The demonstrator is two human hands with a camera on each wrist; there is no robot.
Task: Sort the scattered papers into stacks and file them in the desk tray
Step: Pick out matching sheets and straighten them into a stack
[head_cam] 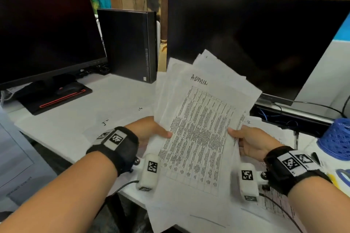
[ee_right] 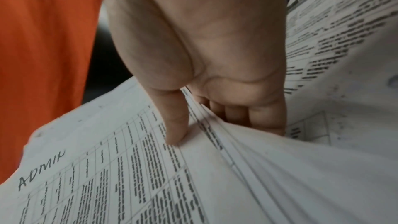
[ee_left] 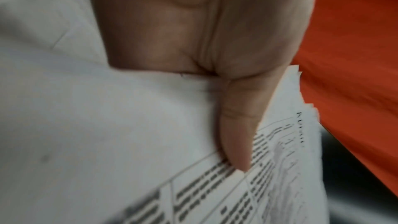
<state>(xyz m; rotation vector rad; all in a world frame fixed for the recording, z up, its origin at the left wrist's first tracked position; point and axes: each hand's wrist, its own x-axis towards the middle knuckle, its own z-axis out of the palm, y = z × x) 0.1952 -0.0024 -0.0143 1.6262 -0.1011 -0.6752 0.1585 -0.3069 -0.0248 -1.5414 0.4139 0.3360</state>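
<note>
A fanned bundle of printed papers [head_cam: 198,119] is held up over the desk's front edge; its top sheet bears a table and the handwritten word ADMIN. My left hand [head_cam: 151,132] grips the bundle's left edge, thumb on top. In the left wrist view the thumb [ee_left: 239,134] presses on the papers [ee_left: 107,125]. My right hand [head_cam: 248,140] pinches the right edge. In the right wrist view its thumb [ee_right: 174,118] lies on the top sheet [ee_right: 107,168] and the fingers [ee_right: 254,115] curl beneath. No desk tray is recognisable.
More loose sheets [head_cam: 117,117] lie flat on the white desk [head_cam: 62,128], some with handwritten marks. Two dark monitors [head_cam: 43,30] [head_cam: 255,43] and a black computer case [head_cam: 128,43] stand behind. A blue mesh basket [head_cam: 337,138] sits at the right edge.
</note>
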